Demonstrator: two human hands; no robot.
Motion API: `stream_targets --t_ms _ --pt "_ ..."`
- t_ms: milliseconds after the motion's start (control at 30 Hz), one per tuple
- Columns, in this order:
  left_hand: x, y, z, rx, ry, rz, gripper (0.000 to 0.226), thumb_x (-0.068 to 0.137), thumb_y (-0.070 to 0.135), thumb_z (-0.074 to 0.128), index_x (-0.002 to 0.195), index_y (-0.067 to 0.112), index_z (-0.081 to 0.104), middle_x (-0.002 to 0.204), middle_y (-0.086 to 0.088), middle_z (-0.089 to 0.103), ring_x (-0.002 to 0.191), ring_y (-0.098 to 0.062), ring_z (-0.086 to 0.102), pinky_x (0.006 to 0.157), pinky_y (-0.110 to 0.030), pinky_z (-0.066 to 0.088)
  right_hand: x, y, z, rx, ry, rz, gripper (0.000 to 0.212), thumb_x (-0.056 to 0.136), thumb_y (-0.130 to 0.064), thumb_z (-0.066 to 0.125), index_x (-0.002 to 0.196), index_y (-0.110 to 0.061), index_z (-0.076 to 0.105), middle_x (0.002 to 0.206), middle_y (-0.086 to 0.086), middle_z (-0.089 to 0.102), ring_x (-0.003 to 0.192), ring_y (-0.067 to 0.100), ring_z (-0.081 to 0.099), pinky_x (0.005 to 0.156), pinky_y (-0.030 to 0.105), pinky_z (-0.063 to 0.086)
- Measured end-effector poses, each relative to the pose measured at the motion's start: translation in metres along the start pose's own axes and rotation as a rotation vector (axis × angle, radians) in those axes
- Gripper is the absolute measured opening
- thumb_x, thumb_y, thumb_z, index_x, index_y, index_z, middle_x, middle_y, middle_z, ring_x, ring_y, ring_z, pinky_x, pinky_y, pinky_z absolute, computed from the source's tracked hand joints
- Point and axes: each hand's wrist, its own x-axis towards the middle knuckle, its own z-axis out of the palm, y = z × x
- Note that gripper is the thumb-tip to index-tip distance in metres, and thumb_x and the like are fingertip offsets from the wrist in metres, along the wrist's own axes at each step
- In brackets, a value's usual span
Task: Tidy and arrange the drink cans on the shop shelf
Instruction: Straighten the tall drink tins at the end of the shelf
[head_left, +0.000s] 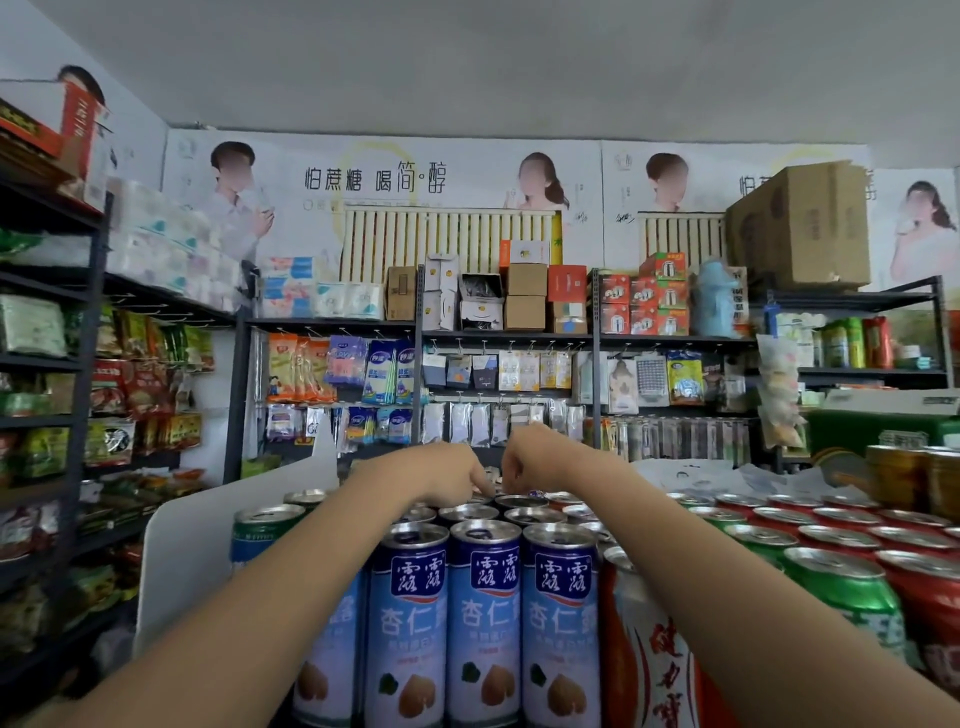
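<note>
- While both your arms reach over the blue cans (484, 618), your left hand (457, 475) points one finger down at the back tops.
- Your right hand (524, 460) is curled, fingertips pressed together there; any grip is hidden.

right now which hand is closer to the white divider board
Left. The left hand reaches over the blue cans beside the white divider board; the right hand is farther right.

A plain grey ceiling (519, 62) spans the small shop. The back wall carries wide advertising posters (374, 182), with two cream ribbed radiators (447, 239) in front of them. Dark metal shelving (332, 325) lines the back and left walls. The light seems soft and even; its source is out of view.
</note>
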Motion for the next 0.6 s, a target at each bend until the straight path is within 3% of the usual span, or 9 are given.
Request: stream_targets --t_ms 100,133,233,333,500,567,600 --pt "-0.003 0.014 -0.001 0.045 -0.022 -0.001 0.06 0.087 -0.007 0.029 0.13 0.029 0.052 0.141 -0.002 0.045 0.072 -0.018 0.049 0.058 -0.022 0.04 0.0 -0.003 -0.001 -0.04 0.025 -0.018 0.019 0.081 0.004 0.055 0.089 0.0 0.072 0.084 0.009 0.067 0.07 0.015 0.057 0.065 0.023 0.047" --pt "-0.004 0.017 0.0 0.054 -0.021 -0.005 0.06 0.087 -0.007 0.028 0.13 0.028 0.051 0.14 -0.002 0.046 0.075 -0.018 0.05 0.06 -0.022 0.039 -0.001 -0.005 -0.001 -0.058 0.033 -0.031 0.018 0.082 0.003 0.056 0.089 0.0 0.072 0.084 0.01 0.066 0.071 0.017 0.058 0.066 0.024 0.047" --pt "-0.005 0.021 0.002 0.066 -0.004 -0.012 0.058 0.089 -0.006 0.028 0.132 0.026 0.05 0.141 -0.003 0.045 0.108 -0.025 0.052 0.081 -0.026 0.04 -0.005 -0.006 -0.002 -0.105 0.045 -0.06 0.018 0.084 0.002 0.055 0.092 0.001 0.071 0.093 0.012 0.068 0.077 0.018 0.058 0.073 0.027 0.048" --pt "-0.008 0.019 0.003 0.097 -0.005 -0.014 0.061 0.088 -0.007 0.026 0.134 0.027 0.047 0.146 -0.003 0.038 0.119 -0.025 0.047 0.081 -0.025 0.038 -0.009 0.0 -0.005 -0.116 0.028 -0.067 0.02 0.083 0.004 0.054 0.091 0.001 0.072 0.094 0.012 0.071 0.085 0.023 0.065 0.081 0.031 0.053" --pt "-0.012 0.024 0.0 0.133 -0.008 -0.006 0.061 0.088 -0.007 0.026 0.136 0.027 0.046 0.149 0.001 0.032 0.124 -0.023 0.043 0.08 -0.022 0.036 -0.023 0.013 -0.008 -0.181 0.041 -0.06 0.018 0.084 0.002 0.054 0.088 0.001 0.072 0.094 0.012 0.071 0.092 0.021 0.062 0.09 0.036 0.049" --pt "-0.012 0.023 -0.001 0.112 -0.003 0.007 0.061 0.089 -0.007 0.027 0.135 0.027 0.047 0.148 0.002 0.035 0.11 -0.024 0.053 0.071 -0.02 0.041 -0.025 0.015 -0.007 -0.18 0.049 -0.062 0.018 0.083 0.002 0.054 0.087 0.002 0.071 0.092 0.012 0.071 0.09 0.022 0.063 0.09 0.038 0.049" --pt "-0.011 0.021 -0.001 0.086 0.005 0.023 0.06 0.089 -0.006 0.028 0.134 0.028 0.048 0.147 0.001 0.037 0.094 -0.021 0.058 0.062 -0.019 0.04 -0.025 0.015 -0.007 -0.169 0.045 -0.061 0.018 0.083 0.003 0.054 0.087 0.003 0.071 0.092 0.013 0.071 0.09 0.023 0.064 0.089 0.038 0.05"
